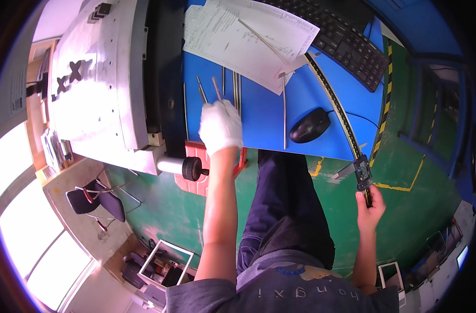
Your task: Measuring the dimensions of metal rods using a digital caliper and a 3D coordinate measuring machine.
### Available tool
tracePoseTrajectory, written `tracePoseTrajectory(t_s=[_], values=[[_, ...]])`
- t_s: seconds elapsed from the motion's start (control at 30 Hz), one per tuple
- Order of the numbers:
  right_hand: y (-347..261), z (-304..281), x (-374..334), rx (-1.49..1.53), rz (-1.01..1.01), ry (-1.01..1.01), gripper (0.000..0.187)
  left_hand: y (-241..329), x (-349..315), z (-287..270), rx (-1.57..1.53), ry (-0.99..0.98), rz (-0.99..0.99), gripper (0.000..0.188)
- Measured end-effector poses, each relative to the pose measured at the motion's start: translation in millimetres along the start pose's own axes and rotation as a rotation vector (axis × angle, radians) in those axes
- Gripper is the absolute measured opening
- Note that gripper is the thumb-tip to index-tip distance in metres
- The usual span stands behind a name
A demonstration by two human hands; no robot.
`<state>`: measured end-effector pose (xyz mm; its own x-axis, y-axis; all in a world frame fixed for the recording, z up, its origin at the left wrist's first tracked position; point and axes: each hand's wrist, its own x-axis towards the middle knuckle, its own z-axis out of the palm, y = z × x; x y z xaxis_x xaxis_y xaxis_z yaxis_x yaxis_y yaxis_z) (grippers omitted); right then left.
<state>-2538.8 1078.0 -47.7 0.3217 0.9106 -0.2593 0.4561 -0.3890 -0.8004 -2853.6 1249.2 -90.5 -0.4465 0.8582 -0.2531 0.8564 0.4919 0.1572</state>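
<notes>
My left hand (221,125), in a white glove, is over the near left part of the blue tabletop (261,122). Its fingers are closed around thin metal rods (201,89), whose tips stick out past the glove; the grip itself is partly hidden. Bare and closed, my right hand (371,207) grips the lower end of a long digital caliper (336,101). The caliper's beam slants across the table, its far jaw above the papers' edge and its display just past the table's near edge. A thin rod (285,112) lies below the far jaw.
More thin rods (236,86) lie beyond my left hand. Printed papers (238,39) with a rod on top cover the far side. A black keyboard (340,41) and mouse (310,125) sit right. A large metal machine (102,78) stands left; a red plastic seat (193,182) shows below.
</notes>
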Motion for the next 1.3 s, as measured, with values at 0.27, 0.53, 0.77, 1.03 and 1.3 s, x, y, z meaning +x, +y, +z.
tracePoseTrajectory(t_s=[0.27,0.53,0.77,1.03,1.3], values=[[-25.7,9.1,8.3,-0.001,-0.104,-0.107,0.031,40.2,-65.5,6.3,-1.471,-0.617,-0.3,0.02],[-29.0,0.6,3.4,-0.084,-0.109,-0.201,0.032,45.2,-63.8,-1.2,-1.608,-0.71,-0.244,0.029],[-25.7,0.6,5.4,-0.097,-0.112,-0.194,0.032,49.1,-66.4,0.1,-1.616,-0.71,-0.189,0.032],[-26.4,-2.0,7.9,-0.115,-0.134,-0.193,0.032,55.0,-64.7,-6.5,-1.651,-0.726,-0.232,0.027],[-24.7,-0.8,5.1,-0.091,-0.106,-0.161,0.031,54.5,-66.0,-3.4,-1.644,-0.728,-0.238,0.027]])
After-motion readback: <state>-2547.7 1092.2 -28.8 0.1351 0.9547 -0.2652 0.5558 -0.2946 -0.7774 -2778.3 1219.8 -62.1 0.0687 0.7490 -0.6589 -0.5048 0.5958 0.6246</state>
